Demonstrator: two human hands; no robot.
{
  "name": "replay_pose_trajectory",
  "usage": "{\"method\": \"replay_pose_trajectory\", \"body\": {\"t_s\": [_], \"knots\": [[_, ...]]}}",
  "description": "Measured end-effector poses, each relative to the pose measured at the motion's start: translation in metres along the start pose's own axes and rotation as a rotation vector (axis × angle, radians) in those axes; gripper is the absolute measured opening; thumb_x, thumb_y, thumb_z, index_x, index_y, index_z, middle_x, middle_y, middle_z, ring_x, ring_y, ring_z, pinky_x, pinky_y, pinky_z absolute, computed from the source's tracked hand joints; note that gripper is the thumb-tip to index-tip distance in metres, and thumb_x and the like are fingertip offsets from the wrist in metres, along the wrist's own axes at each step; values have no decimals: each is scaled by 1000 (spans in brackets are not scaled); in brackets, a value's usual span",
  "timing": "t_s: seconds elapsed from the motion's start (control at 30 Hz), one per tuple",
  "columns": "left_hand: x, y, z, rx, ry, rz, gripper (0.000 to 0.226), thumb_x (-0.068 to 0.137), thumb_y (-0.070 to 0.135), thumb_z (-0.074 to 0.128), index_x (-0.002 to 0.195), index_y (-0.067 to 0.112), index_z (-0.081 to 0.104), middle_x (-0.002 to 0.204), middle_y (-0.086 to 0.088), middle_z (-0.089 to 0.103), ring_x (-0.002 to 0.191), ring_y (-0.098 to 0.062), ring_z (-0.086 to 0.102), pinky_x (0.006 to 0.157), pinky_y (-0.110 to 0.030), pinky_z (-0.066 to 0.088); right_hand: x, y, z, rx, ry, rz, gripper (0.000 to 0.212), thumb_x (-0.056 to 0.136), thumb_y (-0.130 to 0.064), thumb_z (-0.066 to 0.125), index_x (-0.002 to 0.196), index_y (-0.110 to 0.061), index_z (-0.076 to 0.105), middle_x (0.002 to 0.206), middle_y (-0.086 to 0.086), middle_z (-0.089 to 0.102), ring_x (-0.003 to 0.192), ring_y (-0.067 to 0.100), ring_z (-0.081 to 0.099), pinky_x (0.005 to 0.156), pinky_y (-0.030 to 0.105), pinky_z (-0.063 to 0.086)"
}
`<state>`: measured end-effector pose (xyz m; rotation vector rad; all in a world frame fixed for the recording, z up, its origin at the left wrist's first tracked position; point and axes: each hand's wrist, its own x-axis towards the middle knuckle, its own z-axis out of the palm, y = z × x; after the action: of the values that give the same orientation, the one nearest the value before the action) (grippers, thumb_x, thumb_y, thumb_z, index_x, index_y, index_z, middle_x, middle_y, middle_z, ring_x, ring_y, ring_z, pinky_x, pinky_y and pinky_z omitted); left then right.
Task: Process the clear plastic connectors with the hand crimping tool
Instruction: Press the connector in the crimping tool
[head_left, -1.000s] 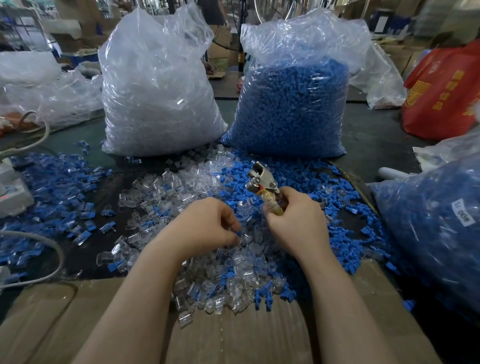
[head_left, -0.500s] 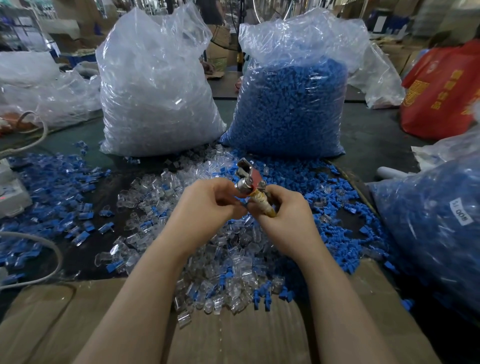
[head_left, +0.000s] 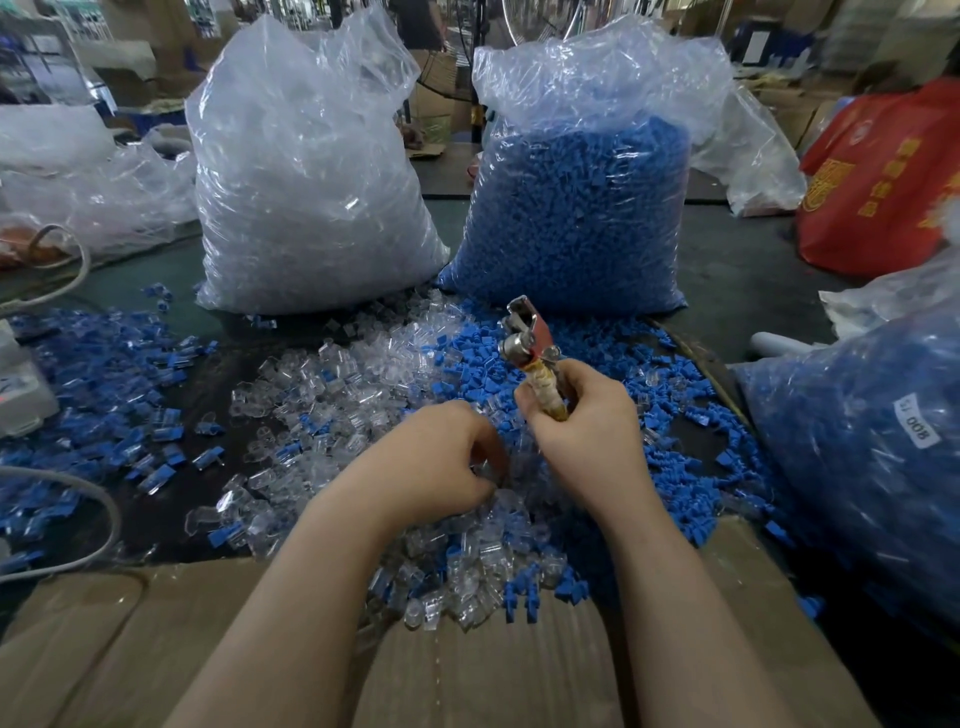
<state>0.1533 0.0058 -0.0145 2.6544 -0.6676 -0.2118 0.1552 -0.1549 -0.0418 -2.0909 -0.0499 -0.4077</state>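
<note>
My left hand (head_left: 436, 462) curls down into the clear connectors (head_left: 332, 384); whether it pinches one I cannot tell. My right hand (head_left: 582, 431) grips the crimping tool (head_left: 530, 348), head tilted up-left, just above and right of the left hand.

Dim workshop bkgd, dark green tabletop (head_left: 737, 270)

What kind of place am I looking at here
Probably a small factory or assembly workshop bench: bulk bags of clear connectors and blue parts, loose parts heaped on the table, and a hand crimping tool in the right hand.
</note>
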Motion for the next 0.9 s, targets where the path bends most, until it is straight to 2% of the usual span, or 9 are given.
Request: {"method": "replay_pose_trajectory", "body": {"t_s": [0.13, 0.3, 0.4, 0.5, 0.6, 0.7, 0.73, 0.8, 0.9], "knots": [[2, 1, 3, 27, 31, -15, 16, 84, 21, 70, 84, 35, 61, 86, 16, 49, 80, -6, 51, 63, -12, 37, -1, -1, 2, -18, -10, -18, 21, 89, -31, 67, 73, -23, 55, 60, -6, 53, 57, 16, 48, 58, 41, 43], [1, -3, 5, -125, 111, -100, 17, 83, 18, 73, 82, 30, 61, 83, 16, 62, 76, 1, 58, 58, -6, 42, 0, 0, 4, 1, 10, 9, 25, 89, -35, 67, 71, -28, 52, 58, -10, 52, 54, 9, 47, 53, 32, 36], [-1, -3, 3, -419, 241, -155, 14, 86, 19, 73, 89, 29, 65, 83, 11, 67, 74, 0, 63, 63, -7, 48, 1, 0, 4, 38, 43, 18, 29, 90, -36, 67, 68, -28, 49, 56, -18, 52, 52, 4, 45, 50, 21, 31], [-3, -4, -2, -823, 301, -213, 19, 89, 15, 70, 97, 32, 72, 83, 9, 71, 76, -4, 66, 71, -17, 55, 1, -3, 4, 113, 43, 26, 28, 91, -34, 67, 70, -27, 50, 56, -23, 53, 50, 0, 44, 49, 15, 34], [-4, -4, -6, -1215, 308, -243, 21, 88, 3, 65, 99, 19, 75, 85, 3, 76, 81, -9, 70, 76, -19, 57, 0, -4, 3, 207, 49, 28, 27, 93, -30, 66, 72, -17, 54, 53, -14, 48, 47, 2, 38, 47, 15, 33], [-4, -4, -8, -1553, 322, -266, 22, 82, 1, 66, 103, 6, 70, 85, -8, 76, 78, -13, 73, 70, -20, 59, -1, -8, 2, 281, 39, 26, 24, 94, -24, 66, 80, -5, 59, 55, -4, 46, 50, 4, 36, 47, 16, 33], [-3, -4, -8, -1628, 317, -266, 26, 78, 3, 66, 104, 5, 69, 86, -9, 76, 77, -13, 73, 68, -21, 60, -1, -9, 2, 300, 35, 24, 23, 94, -23, 66, 82, -4, 60, 60, 6, 50, 54, 7, 40, 50, 20, 37], [-2, -5, -9, -1700, 308, -260, 32, 73, 6, 67, 105, 4, 67, 89, -10, 76, 76, -13, 74, 67, -21, 60, -1, -12, 2, 331, 28, 17, 21, 94, -21, 65, 85, -4, 61, 74, 22, 58, 60, 18, 48, 57, 31, 44], [-1, -6, -8, -1709, 292, -258, 34, 73, 7, 67, 107, 5, 65, 94, -9, 77, 76, -11, 74, 66, -20, 59, -2, -14, 2, 337, 23, -1, 20, 94, -20, 65, 86, -2, 61, 81, 27, 60, 68, 35, 53, 64, 40, 46]]}}
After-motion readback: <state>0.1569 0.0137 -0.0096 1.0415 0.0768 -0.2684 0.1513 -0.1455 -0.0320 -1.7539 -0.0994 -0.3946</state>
